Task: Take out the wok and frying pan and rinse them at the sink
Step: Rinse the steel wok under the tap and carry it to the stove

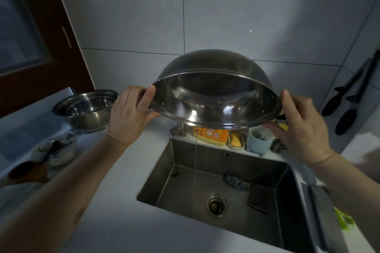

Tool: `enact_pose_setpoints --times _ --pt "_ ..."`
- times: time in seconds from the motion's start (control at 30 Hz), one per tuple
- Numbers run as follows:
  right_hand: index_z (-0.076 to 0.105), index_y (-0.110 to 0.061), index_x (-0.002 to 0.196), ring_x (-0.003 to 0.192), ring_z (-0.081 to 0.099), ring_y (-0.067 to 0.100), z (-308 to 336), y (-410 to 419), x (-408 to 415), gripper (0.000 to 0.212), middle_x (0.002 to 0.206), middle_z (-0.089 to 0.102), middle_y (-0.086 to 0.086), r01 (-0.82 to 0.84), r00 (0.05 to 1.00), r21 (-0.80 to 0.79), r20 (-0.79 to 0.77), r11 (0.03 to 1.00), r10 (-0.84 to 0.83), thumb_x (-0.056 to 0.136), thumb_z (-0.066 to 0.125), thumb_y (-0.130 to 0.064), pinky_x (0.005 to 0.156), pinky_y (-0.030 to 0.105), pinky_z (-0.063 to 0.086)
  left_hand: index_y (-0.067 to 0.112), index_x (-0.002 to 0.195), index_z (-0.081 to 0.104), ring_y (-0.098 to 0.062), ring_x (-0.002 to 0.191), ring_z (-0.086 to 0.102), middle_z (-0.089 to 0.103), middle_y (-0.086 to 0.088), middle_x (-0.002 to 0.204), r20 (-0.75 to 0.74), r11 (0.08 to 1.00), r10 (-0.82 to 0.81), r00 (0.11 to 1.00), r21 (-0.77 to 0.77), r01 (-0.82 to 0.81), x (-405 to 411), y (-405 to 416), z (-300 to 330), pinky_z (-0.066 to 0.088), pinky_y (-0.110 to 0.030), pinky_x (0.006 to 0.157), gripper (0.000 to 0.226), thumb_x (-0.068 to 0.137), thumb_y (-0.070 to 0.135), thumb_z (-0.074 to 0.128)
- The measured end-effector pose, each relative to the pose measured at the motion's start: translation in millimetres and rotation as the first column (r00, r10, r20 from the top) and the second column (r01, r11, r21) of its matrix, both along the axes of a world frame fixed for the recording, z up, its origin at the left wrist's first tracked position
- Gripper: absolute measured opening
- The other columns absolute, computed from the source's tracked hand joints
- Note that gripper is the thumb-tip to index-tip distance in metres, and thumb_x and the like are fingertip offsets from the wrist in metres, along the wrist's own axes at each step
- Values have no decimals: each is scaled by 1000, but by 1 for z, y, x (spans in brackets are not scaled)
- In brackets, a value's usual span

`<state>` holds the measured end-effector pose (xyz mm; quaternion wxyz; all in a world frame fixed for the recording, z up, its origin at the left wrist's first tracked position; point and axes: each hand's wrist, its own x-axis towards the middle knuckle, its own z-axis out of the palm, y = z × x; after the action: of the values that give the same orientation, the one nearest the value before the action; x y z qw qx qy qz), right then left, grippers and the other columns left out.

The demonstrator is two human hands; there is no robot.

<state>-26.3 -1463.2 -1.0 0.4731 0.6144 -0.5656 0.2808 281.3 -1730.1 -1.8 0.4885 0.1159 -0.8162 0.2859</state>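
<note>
A person stands at a kitchen counter, seen from their own head, with 2 bare arms reaching forward. Both hands hold a large steel wok (216, 96) up in the air, directly above the sink (164, 178). The wok is tipped steeply, its open side facing the viewer and downward, its rounded bottom toward the tiled wall.

The left hand (129, 113) grasps the wok's left edge, thumb hooked on the rim, fingers curled around what seems to be a dark side handle. The right hand (300, 121) clasps the right edge the same way, thumb on the rim, fingers wrapped underneath near a second dark handle.

The tilt looks deliberate: a thin stream of water (195, 162) falls from the lowest point of the rim straight into the basin, so the wok is likely being drained after rinsing.

In the sink lie a steel scourer (234, 183) and a dark cloth (260, 198) near the right wall, beside the drain (216, 205). Along the sink's back edge stand an orange packet (211, 134), a soap dish (236, 140) and a pale blue cup (258, 141).

At the counter's left edge sits a steel pot (86, 111). No frying pan is clearly visible.
</note>
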Motion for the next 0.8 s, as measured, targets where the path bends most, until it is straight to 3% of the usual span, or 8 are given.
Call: enact_pose_setpoints --times 0.1,0.3,0.43,0.57,0.7,0.8 --pt "8 -23 155 87 45 30 -8 -2 -4 104 110 41 17 26 999 38 25 999 -27 77 76 -25 51 40 50 23 151 -11 -31 85 50 44 -16 102 16 1000 0 1000 19 0 -2 -2 -6 44 -40 73 107 84 37 72" --pt "21 -18 145 88 45 31 -33 -6 -11 81 110 41 16 1 996 87 84 996 -8 82 69 -31 51 41 51 21 151 -10 -34 84 52 44 -18 104 113 994 -6 994 112 -7 -9 -4 -34 47 -44 72 104 86 38 69" --pt "16 -21 152 89 49 32 -59 -3 -19 107 112 42 16 20 982 201 180 979 -57 71 86 -22 54 40 52 20 151 -11 -34 84 49 44 -19 103 210 968 22 977 239 -73 -18 -2 -63 46 -44 72 98 87 44 59" --pt "27 -8 147 97 51 29 -84 3 -21 113 121 43 15 -1 956 340 277 940 -100 56 94 -16 57 38 54 21 151 -10 -29 83 46 51 -21 95 333 889 -26 942 439 -131 -29 4 -92 47 -43 65 120 70 42 77" --pt "11 -23 156 95 58 31 -116 9 -26 134 119 43 10 -65 909 528 382 847 -169 53 96 -22 57 38 54 23 151 -12 -31 86 55 53 -19 100 456 806 -111 883 561 -189 -39 10 -120 52 -43 69 137 58 37 88" --pt "20 -15 154 92 61 30 -139 12 -30 131 117 44 8 -57 884 594 403 802 -236 49 97 -25 57 33 53 20 151 -9 -31 87 57 55 -17 101 520 778 -132 844 582 -238 -48 13 -142 53 -43 72 142 52 40 90"
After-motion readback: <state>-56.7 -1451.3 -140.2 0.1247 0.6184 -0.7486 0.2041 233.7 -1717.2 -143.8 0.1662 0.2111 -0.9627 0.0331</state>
